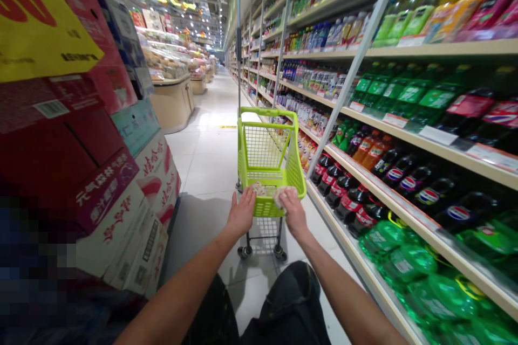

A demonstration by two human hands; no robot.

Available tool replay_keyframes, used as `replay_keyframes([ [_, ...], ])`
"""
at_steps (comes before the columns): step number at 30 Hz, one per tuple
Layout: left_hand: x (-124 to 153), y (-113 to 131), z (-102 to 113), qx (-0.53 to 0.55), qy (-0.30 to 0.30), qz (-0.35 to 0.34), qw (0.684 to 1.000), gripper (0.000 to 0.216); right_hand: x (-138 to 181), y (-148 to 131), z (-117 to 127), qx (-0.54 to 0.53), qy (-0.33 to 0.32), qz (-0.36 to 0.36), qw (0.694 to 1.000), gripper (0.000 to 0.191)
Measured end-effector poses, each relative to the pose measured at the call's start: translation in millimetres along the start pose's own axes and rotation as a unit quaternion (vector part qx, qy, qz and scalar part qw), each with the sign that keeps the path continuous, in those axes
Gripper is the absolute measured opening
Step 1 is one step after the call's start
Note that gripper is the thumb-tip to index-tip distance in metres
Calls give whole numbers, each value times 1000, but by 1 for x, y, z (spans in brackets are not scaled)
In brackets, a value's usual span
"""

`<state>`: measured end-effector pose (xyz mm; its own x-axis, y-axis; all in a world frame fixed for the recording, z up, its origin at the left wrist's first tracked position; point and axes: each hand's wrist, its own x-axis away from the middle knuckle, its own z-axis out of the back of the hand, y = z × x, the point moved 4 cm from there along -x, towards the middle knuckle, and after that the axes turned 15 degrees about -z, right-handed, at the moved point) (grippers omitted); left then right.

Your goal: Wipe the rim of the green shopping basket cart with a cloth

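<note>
A lime-green shopping cart (300, 172) stands in front of my knees, its plastic basket carried on a dark wheeled frame. My left hand (242, 210) rests at the left of the basket's near rim, its fingers on a pale crumpled cloth (259, 188) and the thumb apart. At the right of the same rim, my right hand (293, 211) is closed over another pale cloth (279, 194), pressing it against the plastic. Part of each cloth is hidden by the fingers. Through the mesh no goods show in the basket.
Shelves (445, 153) of bottled drinks run along the right, close to the cart. Stacked cartons (117, 210) with a yellow sign (44, 27) stand close on the left. Rounded display counters (172, 102) line the aisle farther off. The pale tiled floor (210, 156) stretches ahead.
</note>
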<state>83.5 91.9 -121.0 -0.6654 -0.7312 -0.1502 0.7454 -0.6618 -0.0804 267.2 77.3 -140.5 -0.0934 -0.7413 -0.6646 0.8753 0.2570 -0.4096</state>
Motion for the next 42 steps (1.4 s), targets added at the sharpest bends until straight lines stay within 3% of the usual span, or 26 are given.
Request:
replay_keyframes([
  [2, 1, 2, -2, -8, 2, -8, 1000, 69, 1, -22, -19, -14, -30, 27, 999, 33],
  [4, 2, 1, -1, -13, 3, -14, 1000, 69, 0, -23, -23, -16, -33, 35, 999, 31],
  [8, 4, 0, 2, -6, -3, -8, 1000, 67, -4, 21, 9, 9, 34, -24, 999, 35],
  [10, 4, 2, 2, -3, -4, -4, 1000, 66, -1, 27, 17, 13, 54, -47, 997, 40],
  [16, 6, 5, 1, -15, 3, -18, 1000, 67, 13, -34, -22, -41, -16, 41, 998, 35],
  [18, 7, 4, 0, -19, 6, -21, 1000, 67, 12, -27, -17, -42, -7, 42, 998, 34],
  [23, 5, 9, -3, -10, 21, -13, 1000, 67, 10, 14, 12, 2, 42, -34, 999, 41],
  [29, 4, 22, -9, 1, 52, -41, 998, 66, 16, -23, -15, 7, -5, 45, 999, 35],
  [31, 4, 22, -9, 5, 49, -40, 998, 66, 11, -10, -6, 16, 4, 43, 999, 36],
  [35, 3, 23, -5, 12, 39, -23, 999, 68, 4, 24, 22, 46, 59, -31, 997, 43],
  [37, 1, 27, -2, 18, 31, -16, 999, 68, 8, 15, 15, 46, 53, -26, 997, 46],
  [40, 1, 31, 0, 21, 27, -25, 999, 67, 16, -16, -7, 31, 5, 39, 999, 44],
  [42, 2, 31, 1, 19, 33, -32, 999, 66, 16, -19, -10, 25, 0, 59, 998, 42],
])
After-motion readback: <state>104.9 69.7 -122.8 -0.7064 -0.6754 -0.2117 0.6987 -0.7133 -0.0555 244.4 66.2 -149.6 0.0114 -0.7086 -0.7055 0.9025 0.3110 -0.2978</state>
